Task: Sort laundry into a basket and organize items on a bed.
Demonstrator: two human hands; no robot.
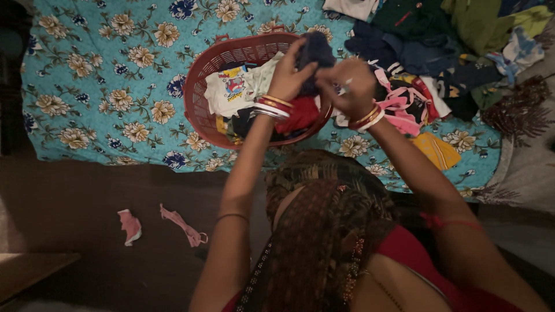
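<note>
The fingers (300,55) of the left hand (289,75) were curled shut on the lower left edge of a dark blue garment (315,52), which was held bunched above the right part of the red laundry basket (199,95). The fingers of the right hand (350,86) were closed on the same garment from its right side, just below the bunch; exactly how much cloth was pinched there could not be told, since the hand's back hid the fingertips. The garment was thus located above and between the two hands, nearer the left fingertips. Its long axis could not be determined, because the cloth was crumpled into a lump.

Both wrists carried red and gold bangles (272,107) and were positioned over the basket's right rim. Inside the basket, a white printed shirt (231,86) was seen left of the hands, and a red cloth (300,115) lay directly beneath them. To the right of the basket, a pile of mixed clothes (428,52) was spread on the turquoise floral bedsheet (98,86), with a pink and black item (402,104) nearest the right hand. Well below and left of the basket, two pink scraps (130,225) were seen on the dark floor (75,196).
</note>
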